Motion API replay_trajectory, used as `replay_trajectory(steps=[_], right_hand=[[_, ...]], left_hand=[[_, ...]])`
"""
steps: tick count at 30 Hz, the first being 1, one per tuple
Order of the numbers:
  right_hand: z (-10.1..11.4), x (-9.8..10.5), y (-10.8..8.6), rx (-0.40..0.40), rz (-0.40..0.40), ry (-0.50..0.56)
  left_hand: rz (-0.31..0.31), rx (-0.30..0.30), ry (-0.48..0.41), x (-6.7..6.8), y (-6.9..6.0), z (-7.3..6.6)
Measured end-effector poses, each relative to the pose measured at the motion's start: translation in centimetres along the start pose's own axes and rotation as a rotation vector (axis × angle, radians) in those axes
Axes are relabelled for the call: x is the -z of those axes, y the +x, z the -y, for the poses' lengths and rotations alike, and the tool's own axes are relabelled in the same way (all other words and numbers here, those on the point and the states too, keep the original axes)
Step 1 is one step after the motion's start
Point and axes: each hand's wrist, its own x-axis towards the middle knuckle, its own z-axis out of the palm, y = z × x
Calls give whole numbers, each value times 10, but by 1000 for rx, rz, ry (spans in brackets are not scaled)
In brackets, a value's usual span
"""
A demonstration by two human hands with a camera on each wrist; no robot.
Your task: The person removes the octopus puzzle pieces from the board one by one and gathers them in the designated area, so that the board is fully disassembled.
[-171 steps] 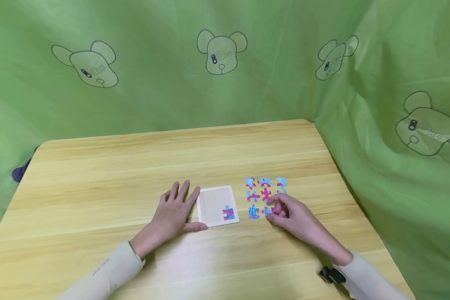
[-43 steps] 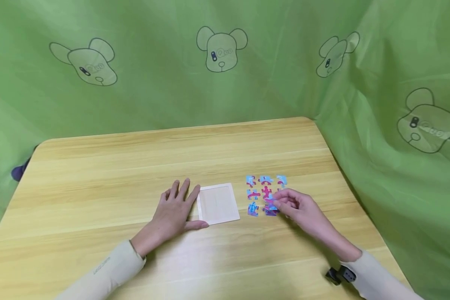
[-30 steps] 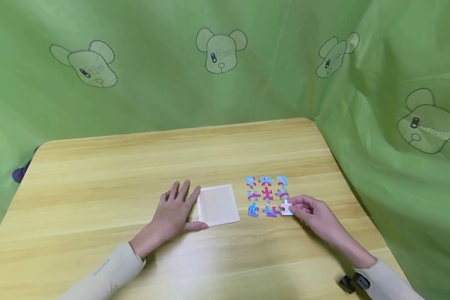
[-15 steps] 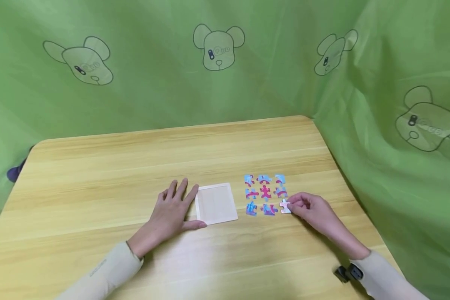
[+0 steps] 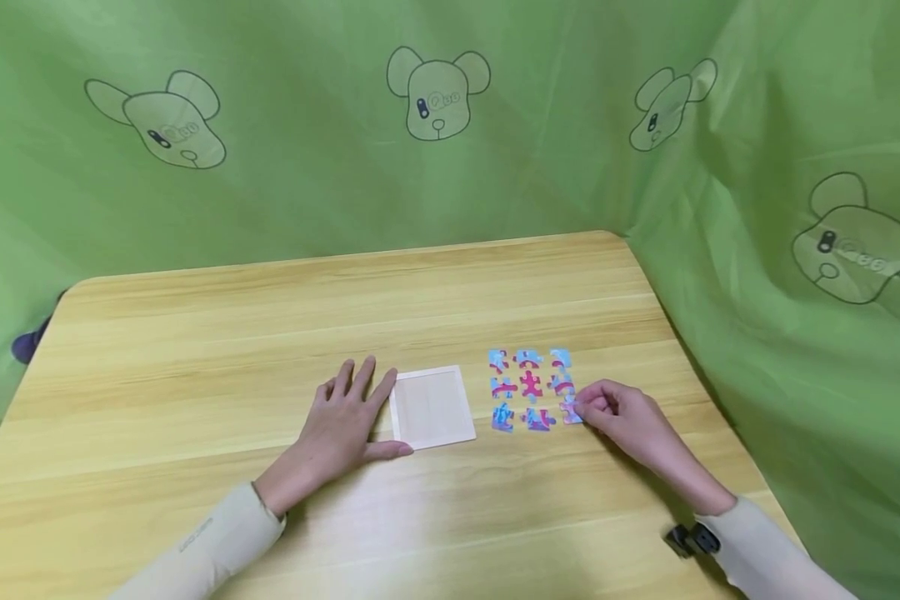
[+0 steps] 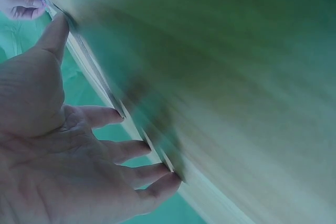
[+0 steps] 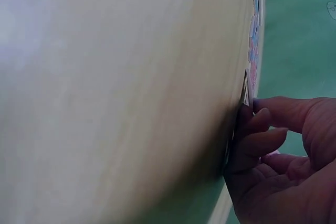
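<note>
In the head view, my left hand (image 5: 337, 429) lies with spread fingers on the table, index fingertip and thumb touching the left side of a square wooden puzzle tray (image 5: 467, 402). The tray's pale inner board shows. Thumb and fingers of my right hand (image 5: 633, 421) pinch the edge of a pink and blue jigsaw piece (image 5: 569, 412) at the near right corner of a grid of pieces. The right wrist view shows this held piece (image 7: 247, 90) tilted close to the table. Several other pieces, among them a red middle piece (image 5: 531, 383), lie face up in rows, slightly apart.
The wood-grain table (image 5: 270, 333) stands against a green curtain (image 5: 307, 192) printed with bear heads. More curtain hangs along the right side. A small dark object (image 5: 26, 347) shows past the table's left edge. A black device sits at the right wrist (image 5: 701, 539).
The piece seen in the tray's near right corner 5.7 seconds ago is gone from there. My right hand has carried a piece to the grid's near right corner and tilted it slightly. The left hand stays put.
</note>
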Motion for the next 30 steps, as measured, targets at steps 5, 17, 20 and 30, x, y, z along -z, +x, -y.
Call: replay_trajectory(steps=[5, 17, 20, 30], right_hand=[[3, 0, 0, 13, 4, -18], [2, -3, 5, 30, -5, -53], [3, -1, 3, 41, -24, -66], [4, 10, -11, 276, -105, -111]], left_hand=[[-4, -1, 3, -1, 0, 1], [-13, 3, 5, -1, 1, 3], [8, 8, -6, -1, 3, 2], [-201, -66, -37, 13, -11, 4]])
